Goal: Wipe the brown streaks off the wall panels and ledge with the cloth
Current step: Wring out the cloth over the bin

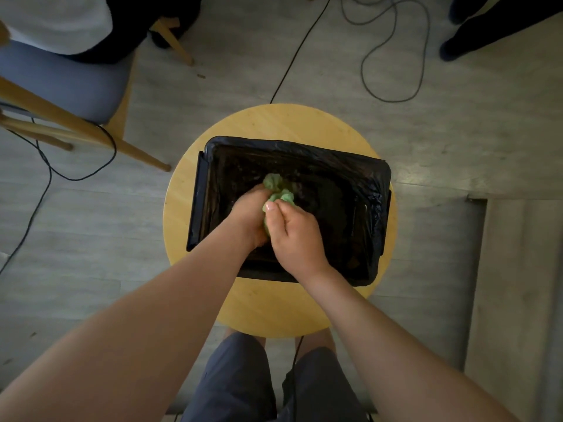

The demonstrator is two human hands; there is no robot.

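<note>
A crumpled green cloth (pixel 278 188) is bunched between both of my hands over a black tub (pixel 365 184) lined with a black plastic bag. My left hand (pixel 249 214) grips the cloth from the left, fingers curled round it. My right hand (pixel 294 231) grips it from the right, thumb pressed on top. The tub stands on a round wooden stool (pixel 274 123). A grey wall panel with a ledge (pixel 499 269) shows at the right edge; brown streaks cannot be made out on it.
A wooden chair with a grey-blue seat (pixel 67 83) stands at the left, and a person in a white top sits at the top left. Black cables (pixel 393 56) loop over the grey floor. Another person's dark legs (pixel 487 25) are at the top right.
</note>
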